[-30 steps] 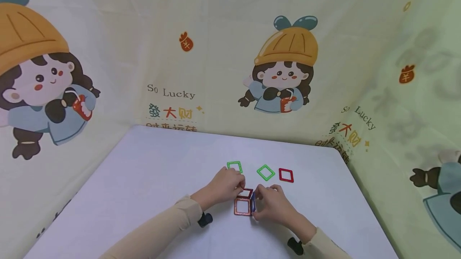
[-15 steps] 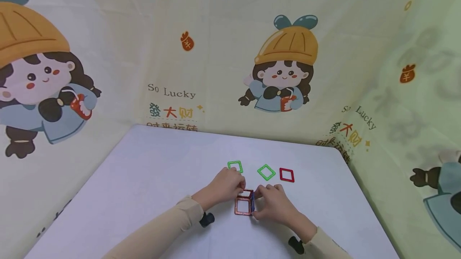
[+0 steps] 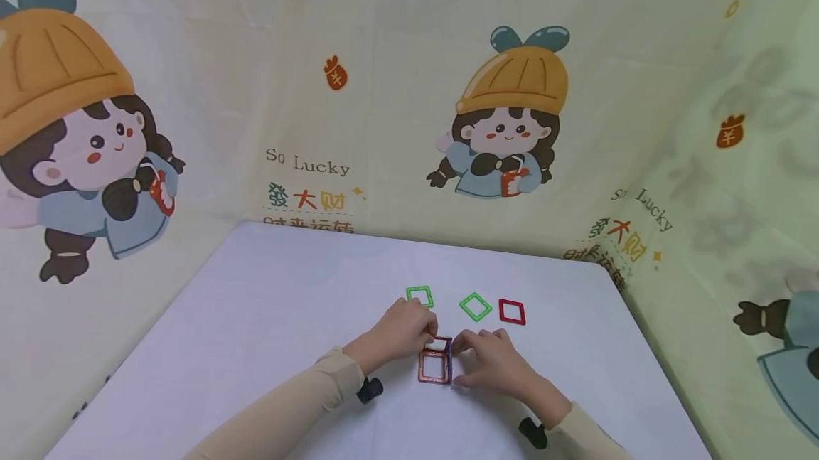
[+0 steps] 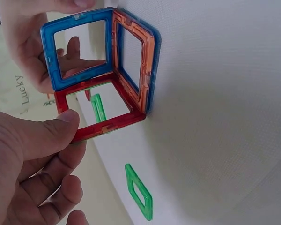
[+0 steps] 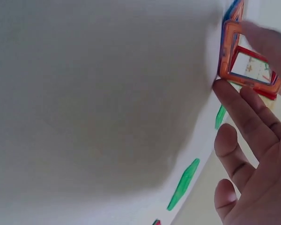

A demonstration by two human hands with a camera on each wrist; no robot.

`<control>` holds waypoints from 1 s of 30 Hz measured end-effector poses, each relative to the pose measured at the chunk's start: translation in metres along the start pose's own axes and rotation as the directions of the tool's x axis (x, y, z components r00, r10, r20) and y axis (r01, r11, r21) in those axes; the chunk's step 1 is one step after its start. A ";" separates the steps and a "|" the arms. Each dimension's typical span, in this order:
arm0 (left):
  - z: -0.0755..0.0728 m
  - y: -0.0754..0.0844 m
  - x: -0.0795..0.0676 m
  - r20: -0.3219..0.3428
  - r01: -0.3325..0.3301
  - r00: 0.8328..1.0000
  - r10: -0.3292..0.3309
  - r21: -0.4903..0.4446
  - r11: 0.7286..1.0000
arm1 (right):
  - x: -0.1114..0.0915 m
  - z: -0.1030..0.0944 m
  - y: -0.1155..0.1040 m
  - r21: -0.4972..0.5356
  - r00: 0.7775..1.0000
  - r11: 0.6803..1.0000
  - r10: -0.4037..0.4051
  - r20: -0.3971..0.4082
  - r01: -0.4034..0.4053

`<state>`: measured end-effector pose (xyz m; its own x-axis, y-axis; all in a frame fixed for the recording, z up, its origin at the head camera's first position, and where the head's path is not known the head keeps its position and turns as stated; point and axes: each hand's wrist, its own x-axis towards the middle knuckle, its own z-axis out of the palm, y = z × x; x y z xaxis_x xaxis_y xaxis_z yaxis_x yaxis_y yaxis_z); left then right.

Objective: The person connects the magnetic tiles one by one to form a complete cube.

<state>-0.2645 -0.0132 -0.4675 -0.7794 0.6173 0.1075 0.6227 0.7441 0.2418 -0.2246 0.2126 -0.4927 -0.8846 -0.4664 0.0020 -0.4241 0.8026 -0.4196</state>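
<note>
On the white table, square magnetic tiles are joined at their edges. An orange tile (image 3: 434, 380) lies flat over a blue one. A blue tile (image 4: 109, 42) stands upright on its right side, and a red tile (image 4: 122, 123) stands at the back. My left hand (image 3: 399, 328) pinches the red tile, thumb on its near face and fingers behind. My right hand (image 3: 495, 364) is beside the upright blue tile, thumb and forefinger spread near its ends. In the right wrist view an orange frame (image 5: 225, 47) shows on that side; the thumb there is blurred, so contact is uncertain.
Behind the hands lie a green tile (image 3: 419, 287), a second green tile (image 3: 467, 300) turned like a diamond, and a loose red tile (image 3: 501, 309). A printed cloth (image 3: 397, 161) hangs around the table (image 3: 288, 303). Dark wrist devices (image 3: 370, 390) sit under both forearms.
My right hand has drawn slightly to the right, its thumb moving off the upright blue tile's edge. My left hand keeps its pinch on the red tile. The head view shifts slightly.
</note>
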 end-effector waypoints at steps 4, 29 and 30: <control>-0.001 0.001 0.000 0.002 0.011 1.000 -0.011 -0.009 1.000 | 0.003 -0.001 0.008 0.081 1.000 0.996 0.020 0.020 -0.022; 0.000 0.000 0.000 0.034 0.054 0.998 -0.051 -0.084 0.995 | 0.024 0.013 0.017 0.106 0.993 0.988 -0.103 -0.049 0.108; 0.000 -0.001 -0.001 0.033 0.052 0.998 -0.050 -0.082 0.995 | 0.025 0.013 0.016 0.103 0.994 0.989 -0.102 -0.050 0.107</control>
<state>-0.2643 -0.0138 -0.4681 -0.8066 0.5877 0.0633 0.5734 0.7518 0.3256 -0.2510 0.2091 -0.5118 -0.8454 -0.5265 0.0903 -0.4936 0.7055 -0.5085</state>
